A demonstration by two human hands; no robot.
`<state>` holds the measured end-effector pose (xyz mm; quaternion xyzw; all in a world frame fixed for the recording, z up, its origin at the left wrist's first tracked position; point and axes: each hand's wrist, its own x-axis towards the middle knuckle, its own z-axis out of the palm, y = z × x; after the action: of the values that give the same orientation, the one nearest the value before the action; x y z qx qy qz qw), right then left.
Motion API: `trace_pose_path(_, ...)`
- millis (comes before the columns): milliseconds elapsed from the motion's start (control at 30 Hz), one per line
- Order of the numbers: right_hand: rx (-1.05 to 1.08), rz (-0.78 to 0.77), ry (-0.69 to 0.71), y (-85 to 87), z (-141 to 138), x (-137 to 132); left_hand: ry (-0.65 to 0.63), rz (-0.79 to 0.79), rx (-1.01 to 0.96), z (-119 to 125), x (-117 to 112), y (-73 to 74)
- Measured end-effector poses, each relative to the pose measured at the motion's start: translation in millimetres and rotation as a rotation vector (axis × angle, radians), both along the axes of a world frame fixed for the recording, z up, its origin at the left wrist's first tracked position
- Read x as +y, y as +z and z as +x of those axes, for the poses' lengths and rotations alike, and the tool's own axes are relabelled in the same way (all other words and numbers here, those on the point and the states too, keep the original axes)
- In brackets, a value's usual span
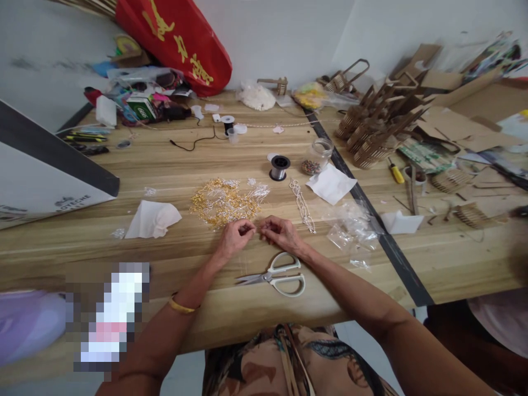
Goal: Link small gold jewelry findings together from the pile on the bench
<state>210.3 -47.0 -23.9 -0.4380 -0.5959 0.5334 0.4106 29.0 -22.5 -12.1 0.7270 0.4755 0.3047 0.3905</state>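
My left hand (233,238) and my right hand (281,232) meet fingertip to fingertip over the wooden table (173,181), both pinched on something tiny between them that I cannot make out. Just beyond them lies a heap of gold and silver beads (225,201). A beaded silver chain (303,206) stretches to the right of my right hand. White-handled scissors (275,276) lie closed on the table just below my wrists. A gold bangle (180,306) sits on my left forearm.
A spool of wire (279,166), a glass jar of beads (317,158) and a white paper (331,183) stand behind. A crumpled tissue (152,219) lies left, clear plastic bags (350,226) right. Wooden baskets (377,129) and cardboard clutter the right side; a red bag (177,38) stands at the back.
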Motion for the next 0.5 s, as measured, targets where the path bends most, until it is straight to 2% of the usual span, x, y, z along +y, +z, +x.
trace_pose_path(500,0.072,0.061,0.063,-4.7,-1.4,7.2,0.011,-0.026,-0.038,-1.4,2.8,-2.2)
